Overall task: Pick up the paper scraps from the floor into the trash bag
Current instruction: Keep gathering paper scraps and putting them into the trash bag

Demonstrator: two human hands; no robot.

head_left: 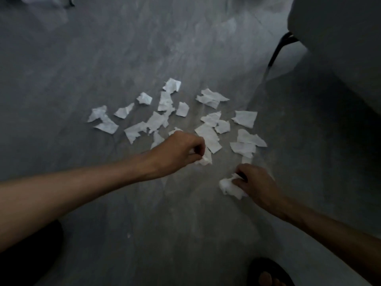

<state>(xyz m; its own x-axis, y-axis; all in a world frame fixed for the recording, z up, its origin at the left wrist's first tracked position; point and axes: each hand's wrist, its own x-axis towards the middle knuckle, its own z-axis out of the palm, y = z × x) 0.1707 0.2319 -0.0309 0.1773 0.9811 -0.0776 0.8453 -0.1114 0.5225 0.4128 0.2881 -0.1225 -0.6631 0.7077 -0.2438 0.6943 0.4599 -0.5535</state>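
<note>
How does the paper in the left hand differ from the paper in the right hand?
The left hand pinches a paper scrap that hangs mostly flat; the right hand grips a crumpled wad. The wad looks bulkier than the scrap. Both are white, and both hands are closed on them.

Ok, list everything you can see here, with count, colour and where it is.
Torn white paper scraps: roughly twenty, white, scattered on the floor at centre.
Grey concrete floor: one, grey, fills the view.
Grey upholstered seat: one, grey, upper right.
Black furniture leg: one, black, under that seat.
Dark sandal with toes: one, bottom right.
Left hand: closed on a white scrap.
Right hand: closed on a crumpled white wad.
</note>
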